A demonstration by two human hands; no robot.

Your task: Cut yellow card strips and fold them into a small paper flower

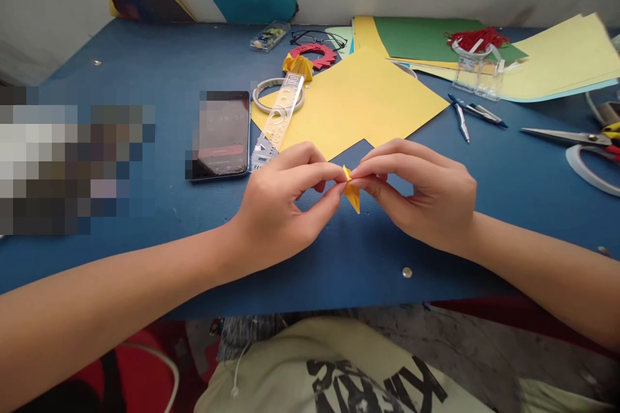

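Between my two hands, above the front part of the blue table, is a small folded piece of yellow paper with a pointed lower end. My left hand pinches its upper part from the left with thumb and forefinger. From the right, my right hand pinches the same piece, its fingertips close to those of the left. Behind the hands lies a large yellow sheet, with a clear stencil ruler and a roll of tape at its left edge.
A phone lies left of the ruler. Farther back are a red folded-paper ring, glasses and green paper. On the right are pens, scissors and another tape roll.
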